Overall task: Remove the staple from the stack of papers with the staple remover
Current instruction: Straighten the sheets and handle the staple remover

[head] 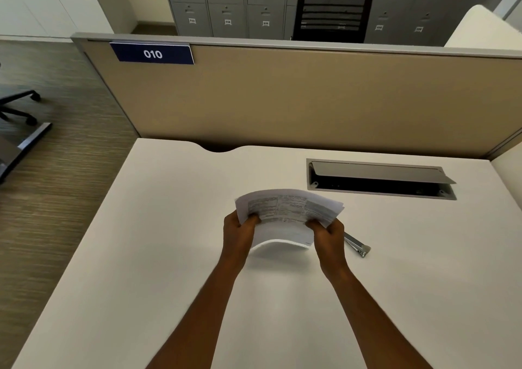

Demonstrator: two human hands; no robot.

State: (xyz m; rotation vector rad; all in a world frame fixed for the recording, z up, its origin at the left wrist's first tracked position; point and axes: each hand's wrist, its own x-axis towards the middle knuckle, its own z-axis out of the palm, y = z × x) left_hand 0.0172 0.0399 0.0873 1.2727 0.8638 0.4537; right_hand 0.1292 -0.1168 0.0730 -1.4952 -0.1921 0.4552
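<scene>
White sheets are bowing upward in the middle as the stack of papers [288, 213] is being held above the desk [169, 255], printed face up; every place here is being given from that stack. The left hand [238, 233] is gripping its left edge with the thumb curled over the top sheet, and the right hand [329, 235] is gripping its right edge the same way, so neither hand is free for a tool. The staple remover [357, 245], slim and silvery, is lying on the desk just right of the stack and slightly nearer the person, right beside the right hand, which is hiding its inner end. Its long axis is running diagonally, from the stack's right edge outward and toward the person. The right hand is plainly the nearer one; I am judging that it will need to release the paper and turn outward to take the tool while the left is supporting the stack alone. The staple itself is too small to make out, so I cannot tell which corner is holding it. Beyond the stack and to its right, a recessed cable tray [381, 192] is sitting in the desk with its lid [375, 172] tilted up; its inside is showing dark, and I cannot tell what is lying in it.
</scene>
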